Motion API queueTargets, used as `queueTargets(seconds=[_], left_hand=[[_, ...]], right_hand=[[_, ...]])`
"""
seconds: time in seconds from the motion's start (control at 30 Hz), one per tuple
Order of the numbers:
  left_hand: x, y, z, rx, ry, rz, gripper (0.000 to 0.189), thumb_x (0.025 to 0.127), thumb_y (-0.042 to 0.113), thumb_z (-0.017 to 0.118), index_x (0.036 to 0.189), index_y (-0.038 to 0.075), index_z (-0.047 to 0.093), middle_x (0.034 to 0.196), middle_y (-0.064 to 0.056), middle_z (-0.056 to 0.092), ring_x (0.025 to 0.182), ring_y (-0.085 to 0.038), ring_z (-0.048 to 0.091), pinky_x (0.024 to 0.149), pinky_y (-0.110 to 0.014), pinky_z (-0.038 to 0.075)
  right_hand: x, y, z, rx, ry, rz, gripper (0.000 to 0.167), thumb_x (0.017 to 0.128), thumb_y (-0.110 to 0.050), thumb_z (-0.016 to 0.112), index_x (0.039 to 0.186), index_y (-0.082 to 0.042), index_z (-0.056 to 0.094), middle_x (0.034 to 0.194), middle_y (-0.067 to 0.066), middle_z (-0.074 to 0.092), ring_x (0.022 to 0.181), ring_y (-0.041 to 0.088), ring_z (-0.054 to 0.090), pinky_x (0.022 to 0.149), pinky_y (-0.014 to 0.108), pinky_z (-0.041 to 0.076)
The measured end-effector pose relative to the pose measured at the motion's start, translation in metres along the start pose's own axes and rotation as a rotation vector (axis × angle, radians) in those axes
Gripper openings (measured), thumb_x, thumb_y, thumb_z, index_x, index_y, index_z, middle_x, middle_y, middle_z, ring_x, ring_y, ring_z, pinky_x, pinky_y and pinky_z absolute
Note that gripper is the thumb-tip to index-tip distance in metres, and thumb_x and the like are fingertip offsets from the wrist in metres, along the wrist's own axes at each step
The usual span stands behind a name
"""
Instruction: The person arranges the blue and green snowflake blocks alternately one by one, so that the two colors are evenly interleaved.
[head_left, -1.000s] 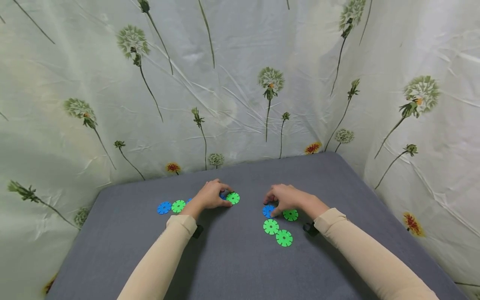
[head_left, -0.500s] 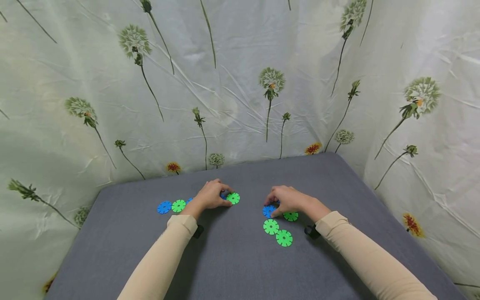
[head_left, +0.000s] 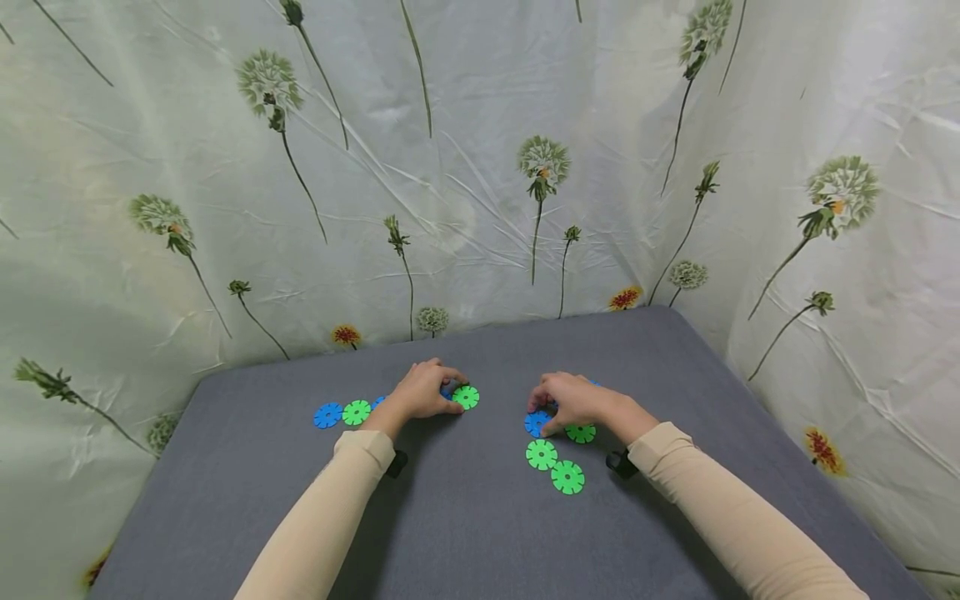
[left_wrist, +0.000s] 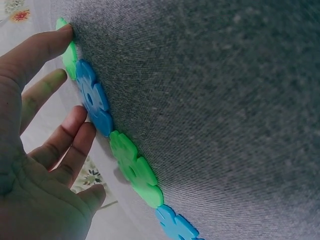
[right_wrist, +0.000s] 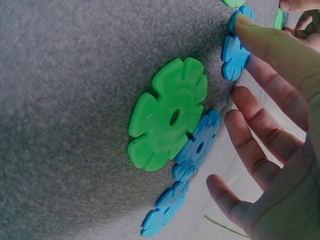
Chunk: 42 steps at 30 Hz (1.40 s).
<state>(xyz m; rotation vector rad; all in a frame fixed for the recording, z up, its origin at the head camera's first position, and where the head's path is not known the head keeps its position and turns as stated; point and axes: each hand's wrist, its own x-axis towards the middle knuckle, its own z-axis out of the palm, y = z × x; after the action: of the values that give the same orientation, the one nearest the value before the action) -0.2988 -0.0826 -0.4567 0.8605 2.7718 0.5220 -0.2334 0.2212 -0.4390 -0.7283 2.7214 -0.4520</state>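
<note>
My left hand (head_left: 423, 390) pinches a green notched plastic disc (head_left: 467, 397) at the right end of a row on the table, thumb and index finger at its edges. A blue disc (left_wrist: 94, 97) and another green disc (left_wrist: 134, 170) follow it in the left wrist view; the hand partly hides the row in the head view. My right hand (head_left: 576, 398) pinches a blue disc (head_left: 536, 424) lying flat, its thumb (right_wrist: 245, 25) on the near edge. Under that hand lie a green disc (right_wrist: 170, 115) and two more blue discs, mostly hidden in the head view.
Two green discs (head_left: 542, 455) (head_left: 567, 477) lie just in front of the right hand. The row's left end has a blue disc (head_left: 327, 415) and a green one (head_left: 356, 412). A grey cloth table (head_left: 465, 525) meets a flower-printed curtain (head_left: 480, 208) behind.
Almost nothing differs. The right hand shifts very slightly over the blue disc; the left hand and the discs stay in place.
</note>
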Motion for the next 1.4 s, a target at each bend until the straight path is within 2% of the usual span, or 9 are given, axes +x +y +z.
queueTargets(seconds=[0.37,0.67,1.07,1.4], left_hand=[[0.0001,0.0009,0.0006,0.007,-0.001,0.011,0.045,0.088,0.03,0.091,0.131,0.021,0.078,0.12,-0.013,0.066,0.115,-0.032,0.066,0.125,-0.07,0.032],[-0.0018,0.0044,-0.0005,-0.005,0.003,-0.015,0.042,0.09,0.031,0.089,0.129,0.02,0.079,0.123,-0.014,0.066,0.119,-0.034,0.065,0.128,-0.068,0.029],[-0.0002,0.0057,-0.0004,-0.003,0.004,-0.021,0.04,0.091,0.032,0.089,0.128,0.022,0.079,0.123,-0.013,0.065,0.118,-0.033,0.064,0.127,-0.068,0.03],[0.0002,0.0054,0.0007,-0.001,0.007,-0.033,0.04,0.09,0.032,0.09,0.127,0.023,0.08,0.124,-0.013,0.065,0.119,-0.034,0.065,0.128,-0.069,0.028]], right_hand=[[0.0021,-0.002,-0.0045,0.033,-0.037,0.024,0.028,0.085,-0.028,0.094,0.105,-0.022,0.075,0.107,-0.003,0.062,0.098,0.013,0.058,0.09,0.043,0.048],[0.0005,0.0031,-0.0023,0.078,-0.013,0.01,0.028,0.085,-0.027,0.094,0.106,-0.021,0.076,0.114,-0.001,0.065,0.106,0.017,0.063,0.098,0.045,0.053],[-0.0022,0.0028,-0.0032,0.021,0.014,0.01,0.031,0.085,-0.033,0.094,0.106,-0.02,0.076,0.107,-0.002,0.067,0.097,0.014,0.064,0.092,0.045,0.053],[0.0063,-0.0013,-0.0065,0.055,-0.055,0.086,0.029,0.083,-0.03,0.096,0.096,-0.02,0.072,0.094,-0.004,0.065,0.089,0.012,0.053,0.088,0.044,0.04]])
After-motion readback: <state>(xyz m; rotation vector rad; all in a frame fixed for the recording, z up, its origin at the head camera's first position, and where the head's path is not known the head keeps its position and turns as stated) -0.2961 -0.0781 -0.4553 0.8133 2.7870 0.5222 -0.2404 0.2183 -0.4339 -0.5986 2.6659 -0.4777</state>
